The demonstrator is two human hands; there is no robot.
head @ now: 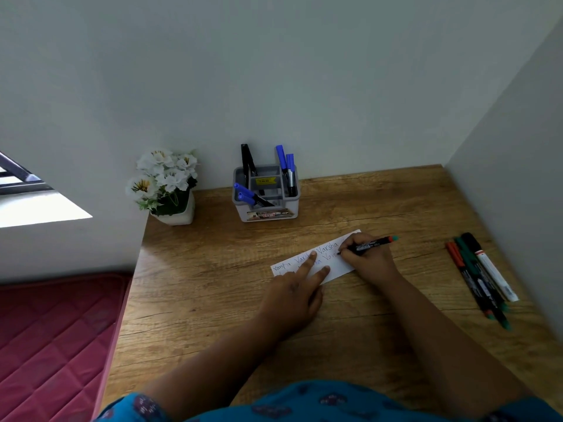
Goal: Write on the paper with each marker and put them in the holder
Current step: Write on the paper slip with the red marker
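Note:
A narrow strip of white paper (335, 263) lies on the wooden desk (213, 284), with handwritten words in two lines. My right hand (368, 260) grips a black marker (370, 244) with an orange band and a teal end, its tip on the paper's right part. My left hand (292, 296) presses the paper flat with two spread fingers. A grey holder (268, 213) stands at the back against the wall, with several blue and black markers in its compartments. Several more markers (481, 275) lie side by side at the desk's right edge.
A white pot of artificial white flowers (166, 184) stands at the desk's back left corner. Walls close the desk at the back and right. A red quilted mattress (54, 339) lies beyond the desk's left edge.

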